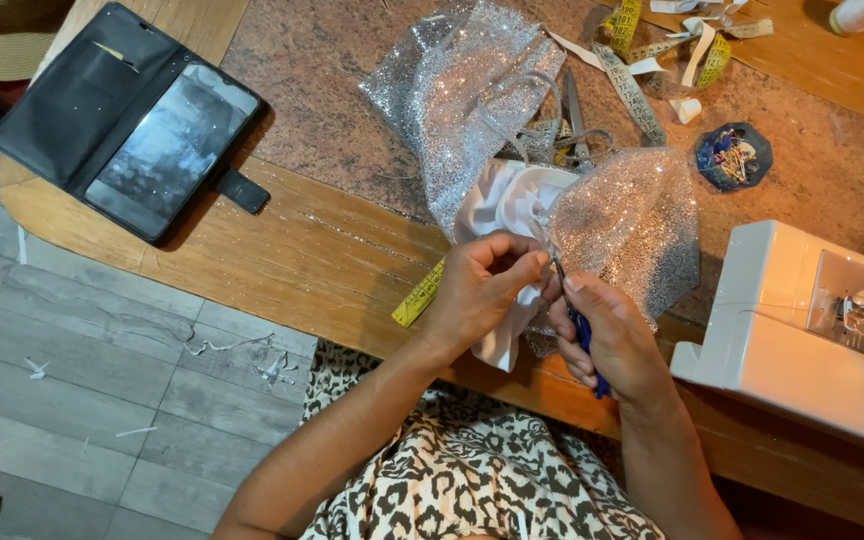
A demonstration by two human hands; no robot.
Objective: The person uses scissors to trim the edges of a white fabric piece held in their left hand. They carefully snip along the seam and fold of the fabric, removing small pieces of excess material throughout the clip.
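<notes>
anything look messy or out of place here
White thread and fabric scraps litter the grey floor beside the table, and measuring tapes lie tangled at the table's far edge. Nothing looks damaged or spilled.

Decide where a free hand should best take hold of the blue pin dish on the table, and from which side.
Probably from above, fingers spanning opposite edges of the blue pin dish: it lies flat and open-topped, full of pins, so keeping it level matters. Come from its table-edge side, since tape measures crowd the far side.
</notes>
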